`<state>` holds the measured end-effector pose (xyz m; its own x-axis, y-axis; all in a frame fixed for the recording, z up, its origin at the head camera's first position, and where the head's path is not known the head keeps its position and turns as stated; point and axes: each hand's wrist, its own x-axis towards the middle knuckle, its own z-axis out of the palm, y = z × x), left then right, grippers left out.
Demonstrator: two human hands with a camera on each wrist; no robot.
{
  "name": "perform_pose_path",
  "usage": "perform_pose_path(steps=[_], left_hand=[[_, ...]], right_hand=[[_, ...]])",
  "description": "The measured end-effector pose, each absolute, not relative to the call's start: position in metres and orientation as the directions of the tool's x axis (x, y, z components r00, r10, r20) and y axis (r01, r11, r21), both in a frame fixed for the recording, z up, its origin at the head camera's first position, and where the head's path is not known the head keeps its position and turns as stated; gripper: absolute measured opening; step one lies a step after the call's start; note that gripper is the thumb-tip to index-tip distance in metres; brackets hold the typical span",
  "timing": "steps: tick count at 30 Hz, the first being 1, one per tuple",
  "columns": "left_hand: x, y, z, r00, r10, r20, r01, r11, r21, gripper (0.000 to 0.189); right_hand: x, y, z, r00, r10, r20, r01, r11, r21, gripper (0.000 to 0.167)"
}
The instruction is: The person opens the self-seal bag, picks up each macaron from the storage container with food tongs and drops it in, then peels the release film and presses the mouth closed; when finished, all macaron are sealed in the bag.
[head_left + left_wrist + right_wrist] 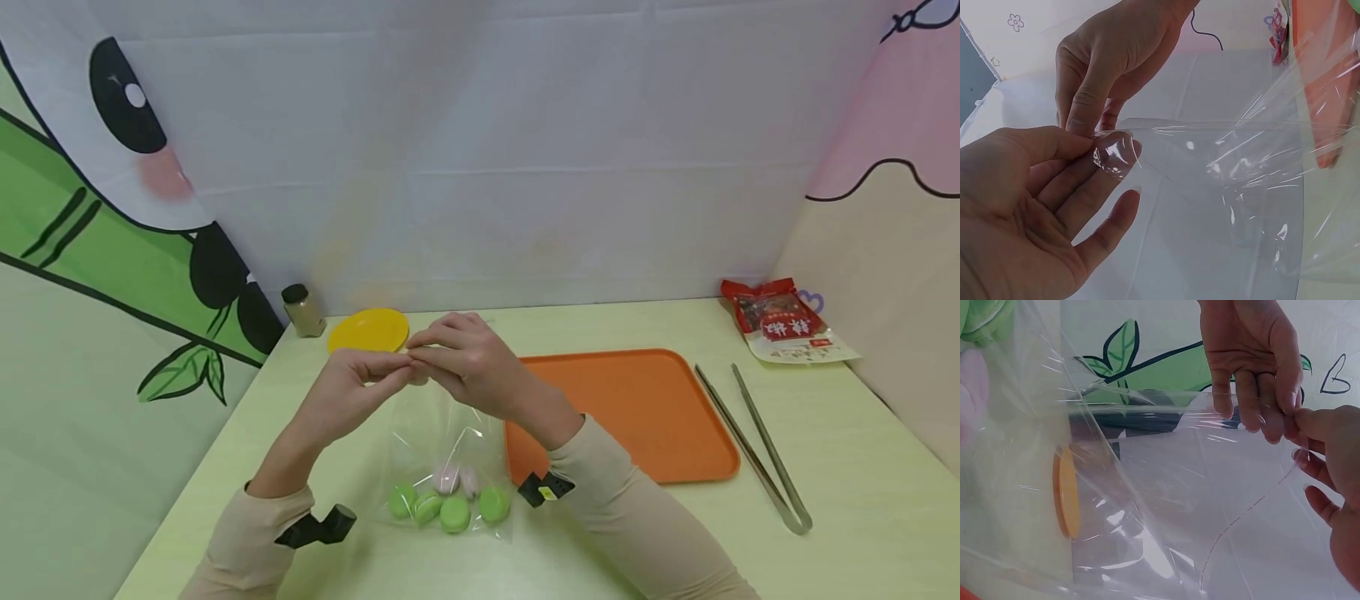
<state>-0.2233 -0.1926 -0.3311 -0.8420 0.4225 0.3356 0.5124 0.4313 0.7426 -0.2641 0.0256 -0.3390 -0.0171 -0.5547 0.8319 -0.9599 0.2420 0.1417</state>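
A clear plastic bag (420, 429) hangs from both hands over the table. At its bottom lie several green macarons (454, 514) and two pale pink macarons (446, 479). My left hand (356, 387) pinches the bag's top edge between thumb and index finger, its other fingers spread behind the film in the left wrist view. Right beside it, my right hand (474, 367) pinches the same edge, with the fingertips of both hands meeting. In the right wrist view, the film (1147, 544) stretches away from the pinched corner.
An orange tray (622, 417) lies to the right of the bag, with metal tongs (791, 508) beyond it. A red and white food packet (783, 323) sits at the back right. Behind the hands are a yellow plate (369, 330) and a small black-lidded jar (303, 312).
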Motion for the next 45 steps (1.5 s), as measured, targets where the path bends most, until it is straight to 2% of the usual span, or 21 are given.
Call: perform_pose_path(steps=[5, 10, 14, 19, 21, 23, 29, 34, 41, 45], left_hand=[[-0.224, -0.189, -0.333, -0.862, 0.397, 0.316, 0.481, 0.441, 0.758, 0.023], [-0.225, -0.184, -0.335, -0.86, 0.379, 0.341, 0.482, 0.388, 0.786, 0.023], [-0.224, -0.182, -0.336, -0.856, 0.374, 0.358, 0.491, 0.368, 0.789, 0.022], [-0.224, -0.18, -0.336, -0.865, 0.378, 0.331, 0.472, 0.386, 0.793, 0.023], [-0.223, -0.179, -0.336, -0.865, 0.385, 0.321, 0.468, 0.39, 0.793, 0.023], [-0.223, -0.179, -0.336, -0.866, 0.389, 0.314, 0.464, 0.394, 0.793, 0.023], [-0.223, -0.179, -0.336, -0.871, 0.38, 0.312, 0.458, 0.395, 0.796, 0.023], [-0.221, -0.181, -0.334, -0.869, 0.386, 0.311, 0.46, 0.396, 0.795, 0.022], [-0.222, -0.184, -0.333, -0.877, 0.332, 0.346, 0.453, 0.336, 0.826, 0.018], [-0.223, -0.186, -0.332, -0.881, 0.29, 0.375, 0.453, 0.285, 0.845, 0.018]], right_hand=[[-0.263, 0.024, -0.341, -0.054, -0.542, 0.838, -0.948, 0.291, 0.127, 0.014], [-0.26, 0.021, -0.343, -0.166, -0.465, 0.87, -0.967, 0.251, -0.05, 0.008], [-0.257, 0.017, -0.344, -0.325, -0.384, 0.864, -0.946, 0.15, -0.289, 0.008], [-0.252, 0.015, -0.345, -0.616, -0.329, 0.716, -0.769, 0.052, -0.637, 0.013], [-0.25, 0.016, -0.344, -0.699, -0.31, 0.645, -0.691, 0.059, -0.72, 0.014], [-0.248, 0.017, -0.343, -0.745, -0.296, 0.598, -0.642, 0.074, -0.763, 0.015], [-0.248, 0.018, -0.341, -0.773, -0.272, 0.573, -0.614, 0.096, -0.783, 0.016], [-0.254, 0.026, -0.339, -0.807, -0.168, 0.566, -0.585, 0.094, -0.805, 0.017], [-0.262, 0.048, -0.325, -0.874, -0.106, 0.473, -0.465, -0.098, -0.88, 0.017], [-0.265, 0.062, -0.318, -0.889, -0.11, 0.444, -0.419, -0.191, -0.887, 0.018]])
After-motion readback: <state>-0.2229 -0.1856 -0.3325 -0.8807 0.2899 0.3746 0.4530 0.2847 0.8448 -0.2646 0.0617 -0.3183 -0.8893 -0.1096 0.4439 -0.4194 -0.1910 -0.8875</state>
